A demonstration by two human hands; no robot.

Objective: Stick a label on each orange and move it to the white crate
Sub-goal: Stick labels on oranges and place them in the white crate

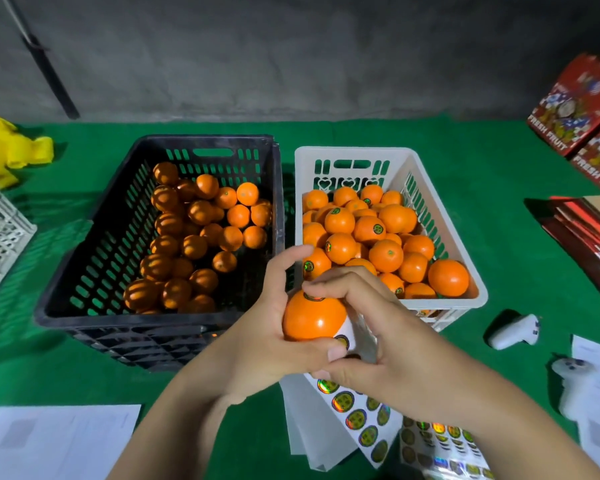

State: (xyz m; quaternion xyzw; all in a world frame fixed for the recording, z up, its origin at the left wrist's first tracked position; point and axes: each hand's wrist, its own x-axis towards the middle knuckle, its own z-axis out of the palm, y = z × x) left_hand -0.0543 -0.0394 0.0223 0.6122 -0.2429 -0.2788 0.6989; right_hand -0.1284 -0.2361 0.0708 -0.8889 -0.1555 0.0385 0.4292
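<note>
Now left hand cups glossy round orange; right hand fingertips press round label.

grey concrete wall, green table cover

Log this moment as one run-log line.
step: labelling | left hand: holds orange | right hand: presses label on it | white crate: partly filled | next: likely place orange there

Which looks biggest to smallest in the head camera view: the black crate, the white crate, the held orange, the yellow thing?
1. black crate
2. white crate, though it sits slightly farther back
3. yellow thing and held orange: look alike, and the orange is nearer, so unranked.
</note>
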